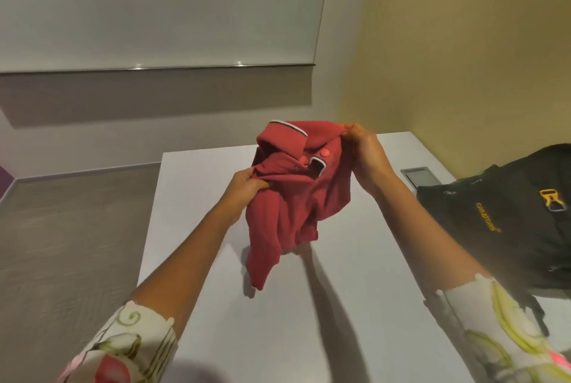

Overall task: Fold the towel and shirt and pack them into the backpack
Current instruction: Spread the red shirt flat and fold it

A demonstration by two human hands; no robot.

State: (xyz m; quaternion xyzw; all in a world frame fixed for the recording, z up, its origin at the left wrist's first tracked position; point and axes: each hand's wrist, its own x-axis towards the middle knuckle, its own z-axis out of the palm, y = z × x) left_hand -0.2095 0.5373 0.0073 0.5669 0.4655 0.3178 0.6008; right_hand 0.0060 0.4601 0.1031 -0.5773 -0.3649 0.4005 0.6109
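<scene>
A red polo shirt (296, 197) with a white-trimmed collar hangs crumpled in the air above the white table (355, 305). My left hand (244, 186) grips a bunch of its fabric at the left side. My right hand (363, 150) pinches the cloth near the collar, higher up on the right. The shirt's lower end dangles just above the tabletop. A black backpack (506, 222) with yellow lettering and a yellow buckle lies at the table's right edge. No towel is in view.
A metal cable hatch (420, 177) is set into the table behind the backpack. The table's left edge drops to a grey carpeted floor (71, 243). A whiteboard (154, 5) and a beige wall (463, 42) stand beyond the table.
</scene>
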